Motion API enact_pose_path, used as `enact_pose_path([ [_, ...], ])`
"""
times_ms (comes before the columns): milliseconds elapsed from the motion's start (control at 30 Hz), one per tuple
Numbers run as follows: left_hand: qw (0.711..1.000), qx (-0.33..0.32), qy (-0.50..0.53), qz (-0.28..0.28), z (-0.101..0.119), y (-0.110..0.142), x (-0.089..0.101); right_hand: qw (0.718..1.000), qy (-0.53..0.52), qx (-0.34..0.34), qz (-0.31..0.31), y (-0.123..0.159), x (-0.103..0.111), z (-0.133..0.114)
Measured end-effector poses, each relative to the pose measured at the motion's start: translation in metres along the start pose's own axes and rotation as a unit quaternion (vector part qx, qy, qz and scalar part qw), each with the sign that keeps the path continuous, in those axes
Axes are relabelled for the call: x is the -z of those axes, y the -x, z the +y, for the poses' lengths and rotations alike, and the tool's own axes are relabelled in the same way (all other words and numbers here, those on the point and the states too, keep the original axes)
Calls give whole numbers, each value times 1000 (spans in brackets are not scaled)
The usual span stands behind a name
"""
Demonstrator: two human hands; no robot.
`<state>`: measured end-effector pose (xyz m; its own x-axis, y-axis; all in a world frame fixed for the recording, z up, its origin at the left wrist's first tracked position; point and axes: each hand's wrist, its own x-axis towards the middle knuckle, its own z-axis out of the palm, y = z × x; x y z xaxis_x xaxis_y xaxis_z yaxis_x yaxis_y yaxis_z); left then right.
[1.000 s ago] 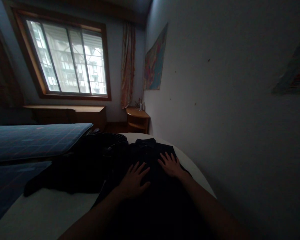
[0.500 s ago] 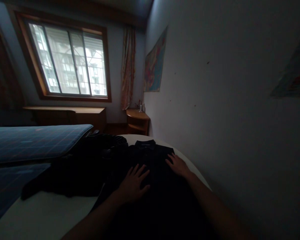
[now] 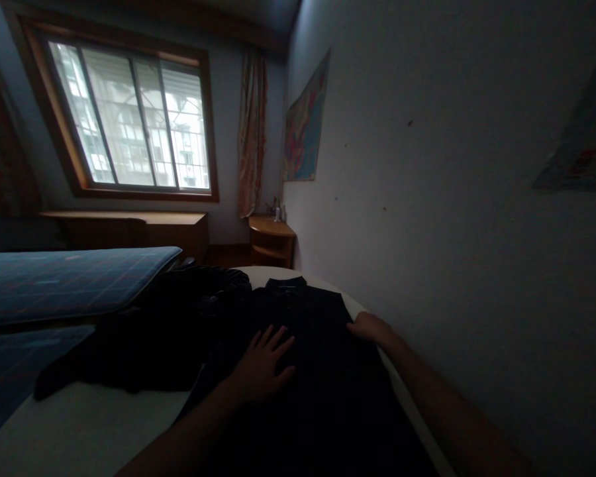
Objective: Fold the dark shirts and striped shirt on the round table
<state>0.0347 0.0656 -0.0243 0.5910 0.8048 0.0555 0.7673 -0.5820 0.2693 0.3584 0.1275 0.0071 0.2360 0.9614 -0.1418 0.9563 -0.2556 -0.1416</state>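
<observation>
A dark collared shirt (image 3: 322, 384) lies spread on a pale round table (image 3: 94, 424), its collar at the far end. My left hand (image 3: 263, 364) rests flat on the front of the shirt, fingers spread. At the shirt's right edge, below the shoulder, my right hand (image 3: 373, 327) is closed on the cloth; its fingertips are partly hidden. More black clothing (image 3: 144, 348) lies in a heap left of the shirt, and the dim light hides where the two meet.
A blue checked padded board or mattress (image 3: 74, 281) reaches in from the left beside the table. The white wall (image 3: 457, 265) runs close along the right. Beyond the table stand a wooden desk (image 3: 179, 228) under the window and a small corner shelf (image 3: 272, 228).
My right hand has moved right, from lying spread on the shirt's upper front to gripping its right edge. My left hand stays in place on the shirt.
</observation>
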Motion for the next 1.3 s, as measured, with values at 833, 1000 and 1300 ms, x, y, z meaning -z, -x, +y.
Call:
enact_pose_path([
  [833, 1000, -10, -6, 21, -3, 0, -4, 961, -148, 212, 95, 77, 0, -54],
  [1000, 1000, -10, -5, 14, -3, -1, -4, 957, -159, 228, 86, 86, -7, -74],
  [1300, 1000, -6, -1, 5, 2, 1, 2, 967, -125, 217, 37, 98, -4, -83],
])
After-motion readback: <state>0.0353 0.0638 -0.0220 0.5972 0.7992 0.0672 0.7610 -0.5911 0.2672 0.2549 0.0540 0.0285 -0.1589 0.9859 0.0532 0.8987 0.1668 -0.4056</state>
